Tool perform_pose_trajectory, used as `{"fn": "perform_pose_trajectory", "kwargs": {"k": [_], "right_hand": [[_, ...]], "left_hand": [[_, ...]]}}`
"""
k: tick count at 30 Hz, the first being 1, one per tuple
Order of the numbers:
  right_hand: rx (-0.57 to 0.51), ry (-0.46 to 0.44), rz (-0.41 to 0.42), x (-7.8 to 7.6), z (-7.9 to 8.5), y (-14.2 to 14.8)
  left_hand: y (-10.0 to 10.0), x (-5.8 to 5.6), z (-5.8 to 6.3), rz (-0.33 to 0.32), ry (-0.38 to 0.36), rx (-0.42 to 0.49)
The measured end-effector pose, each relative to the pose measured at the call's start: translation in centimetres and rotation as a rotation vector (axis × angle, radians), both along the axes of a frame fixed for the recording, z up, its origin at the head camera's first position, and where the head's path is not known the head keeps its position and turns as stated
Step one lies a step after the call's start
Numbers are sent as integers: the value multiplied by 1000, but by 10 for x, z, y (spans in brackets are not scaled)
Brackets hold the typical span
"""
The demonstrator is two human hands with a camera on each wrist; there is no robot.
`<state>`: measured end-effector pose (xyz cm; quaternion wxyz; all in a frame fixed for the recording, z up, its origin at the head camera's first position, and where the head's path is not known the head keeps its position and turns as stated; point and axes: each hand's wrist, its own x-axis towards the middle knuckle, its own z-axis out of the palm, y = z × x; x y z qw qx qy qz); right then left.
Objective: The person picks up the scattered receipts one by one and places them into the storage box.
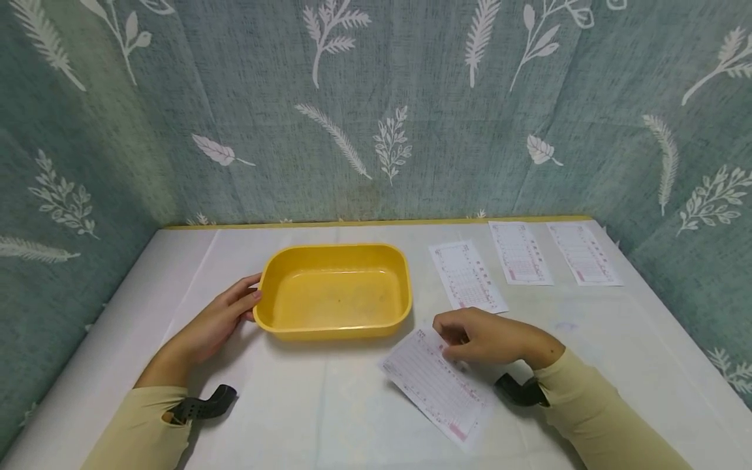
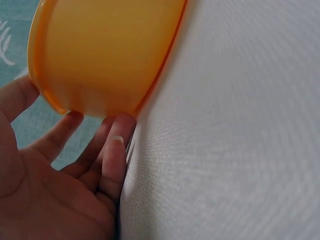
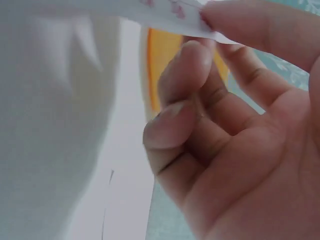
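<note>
A yellow plastic basin (image 1: 335,331) sits on the white table. My left hand (image 1: 220,320) touches the outside of its left end with spread, slightly bent fingers. The left wrist view shows several fingertips (image 2: 75,116) against the basin wall (image 2: 95,60). To the basin's front right, my right hand (image 1: 484,336) pinches a printed paper slip (image 1: 431,382) near its upper edge. The slip is tilted, partly raised off the table. The right wrist view shows the thumb (image 3: 250,22) on the slip (image 3: 165,17), the other fingers curled below.
Three similar printed slips lie flat at the back right: one slip (image 1: 467,274) close to the basin, another slip (image 1: 519,251) further right, and a third slip (image 1: 584,251) near the table's right edge. A leaf-patterned green curtain (image 1: 364,98) surrounds the table (image 1: 264,418) behind and at the sides.
</note>
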<state>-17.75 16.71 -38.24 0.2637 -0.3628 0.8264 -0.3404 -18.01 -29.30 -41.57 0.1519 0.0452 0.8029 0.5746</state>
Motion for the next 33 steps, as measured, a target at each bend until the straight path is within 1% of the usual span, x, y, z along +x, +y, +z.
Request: {"fn": "perform_pose_trajectory", "kwargs": {"k": [3,5,12,17,21,24,28,31,33], "right_hand": [[-46,34,2,1,3,0],[-67,39,0,1,5,0],[-112,-10,-14,4,6,0],[-167,-2,-50,4,7,0],[-209,-18,-85,5,8,2],[-239,-9,-114,6,7,3],[-269,17,-169,5,7,2],[-288,7,-221,4,8,1],[-296,-9,-255,4,8,0]], "left_hand": [[0,0,-1,-1,-2,-5],[-1,-1,0,1,3,-5],[0,0,-3,-6,-5,-1],[0,0,-3,-6,0,-8],[1,-1,-3,-28,0,1],[2,0,-4,-36,-5,0],[3,1,-2,-31,4,-29],[4,1,2,-33,13,-38],[5,2,3,-46,12,-30]]}}
